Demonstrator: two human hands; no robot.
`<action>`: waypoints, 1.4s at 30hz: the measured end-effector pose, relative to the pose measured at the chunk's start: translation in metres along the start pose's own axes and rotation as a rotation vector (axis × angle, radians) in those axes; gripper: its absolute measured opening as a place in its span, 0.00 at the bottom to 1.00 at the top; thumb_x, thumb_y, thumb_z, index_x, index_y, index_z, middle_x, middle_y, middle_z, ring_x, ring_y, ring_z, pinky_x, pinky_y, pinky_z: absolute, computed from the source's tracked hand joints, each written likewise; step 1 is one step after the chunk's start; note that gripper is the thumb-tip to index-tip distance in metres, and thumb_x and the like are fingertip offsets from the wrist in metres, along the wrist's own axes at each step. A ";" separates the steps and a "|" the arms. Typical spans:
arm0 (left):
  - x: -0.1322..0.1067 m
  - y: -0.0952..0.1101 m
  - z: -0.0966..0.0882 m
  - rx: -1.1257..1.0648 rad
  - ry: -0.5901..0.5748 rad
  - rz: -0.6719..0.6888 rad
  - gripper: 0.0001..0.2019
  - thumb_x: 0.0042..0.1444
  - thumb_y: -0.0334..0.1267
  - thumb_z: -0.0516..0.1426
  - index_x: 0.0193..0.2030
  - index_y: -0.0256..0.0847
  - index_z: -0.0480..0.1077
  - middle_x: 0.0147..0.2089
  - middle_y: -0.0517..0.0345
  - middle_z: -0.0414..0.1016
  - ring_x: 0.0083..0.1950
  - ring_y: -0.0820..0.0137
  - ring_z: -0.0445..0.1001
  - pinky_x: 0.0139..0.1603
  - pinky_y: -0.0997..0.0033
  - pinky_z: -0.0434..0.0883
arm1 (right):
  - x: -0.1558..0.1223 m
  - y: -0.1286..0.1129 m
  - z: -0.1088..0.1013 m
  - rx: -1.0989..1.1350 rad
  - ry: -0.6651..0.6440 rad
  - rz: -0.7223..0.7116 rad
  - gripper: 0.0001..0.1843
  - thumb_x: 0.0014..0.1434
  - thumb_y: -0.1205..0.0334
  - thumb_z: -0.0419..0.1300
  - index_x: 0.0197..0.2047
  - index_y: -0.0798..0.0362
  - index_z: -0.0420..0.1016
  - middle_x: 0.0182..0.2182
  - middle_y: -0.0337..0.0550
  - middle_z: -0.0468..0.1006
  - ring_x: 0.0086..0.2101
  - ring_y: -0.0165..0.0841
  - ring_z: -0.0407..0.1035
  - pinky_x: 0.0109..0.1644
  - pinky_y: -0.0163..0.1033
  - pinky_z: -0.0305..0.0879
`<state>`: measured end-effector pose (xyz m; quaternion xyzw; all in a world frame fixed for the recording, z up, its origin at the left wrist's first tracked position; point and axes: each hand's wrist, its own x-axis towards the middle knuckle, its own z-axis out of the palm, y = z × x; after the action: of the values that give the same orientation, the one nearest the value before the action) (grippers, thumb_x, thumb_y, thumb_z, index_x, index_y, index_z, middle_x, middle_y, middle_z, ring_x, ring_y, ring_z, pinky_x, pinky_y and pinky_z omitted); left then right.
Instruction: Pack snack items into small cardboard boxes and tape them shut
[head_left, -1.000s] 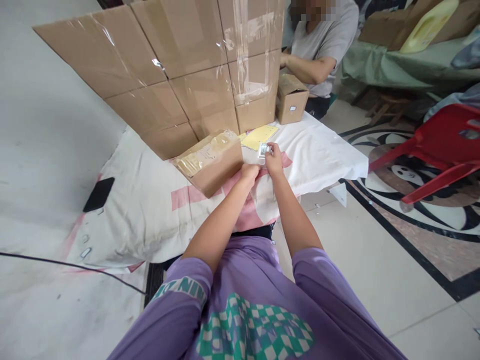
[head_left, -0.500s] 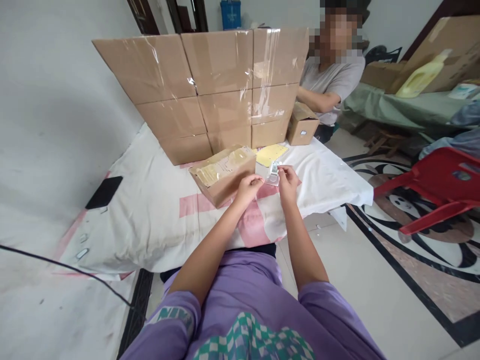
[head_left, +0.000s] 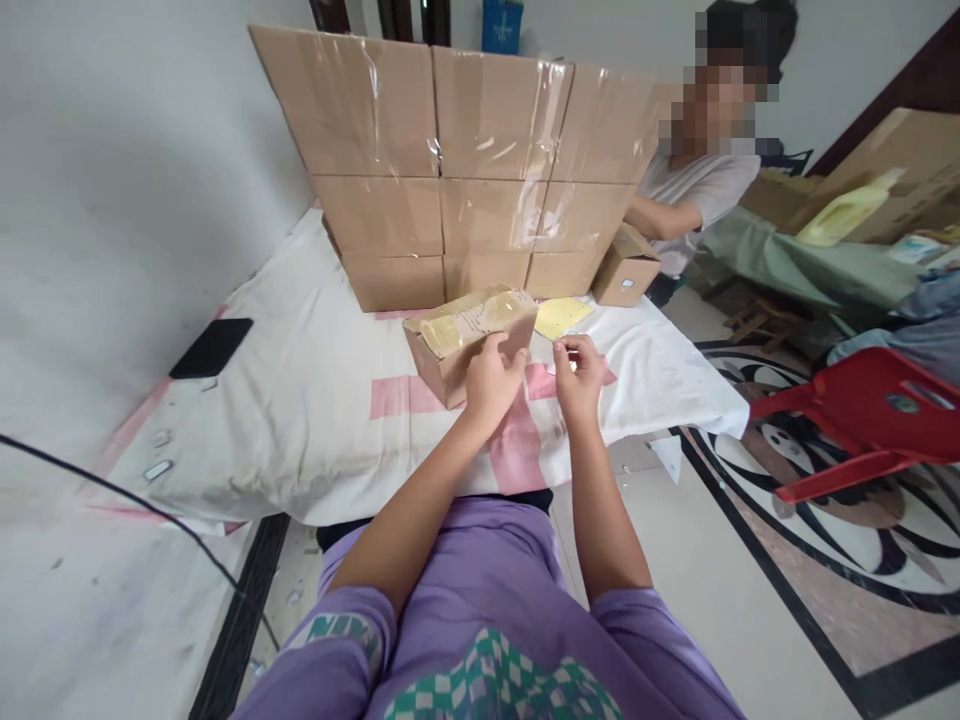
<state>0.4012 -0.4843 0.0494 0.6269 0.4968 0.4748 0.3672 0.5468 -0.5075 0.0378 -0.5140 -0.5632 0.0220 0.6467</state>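
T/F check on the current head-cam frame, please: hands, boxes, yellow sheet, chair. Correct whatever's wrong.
1. The left hand is closer to the taped cardboard box than the right hand is. True.
2. The yellow sheet lies on the floor. False: it lies on the cloth-covered table, beyond the right hand.
3. The stacked cardboard boxes stand behind the taped cardboard box, as seen from the wearer. True.
4. The plastic chair is blue. False: it is red.
5. A flat black object lies near the wall, on the wearer's left. True.
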 end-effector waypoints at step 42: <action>-0.003 -0.073 -0.054 0.592 0.599 0.549 0.18 0.61 0.43 0.56 0.54 0.39 0.77 0.61 0.39 0.76 0.66 0.48 0.66 0.71 0.42 0.53 | 0.104 -0.057 0.127 0.279 -0.896 0.324 0.07 0.44 0.61 0.74 0.29 0.53 0.87 0.53 0.46 0.81 0.54 0.44 0.74 0.60 0.43 0.70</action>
<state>0.3291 -0.4702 -0.0036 0.6478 0.5103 0.5519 -0.1237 0.4581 -0.3902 0.1304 -0.4435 -0.6904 0.4160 0.3919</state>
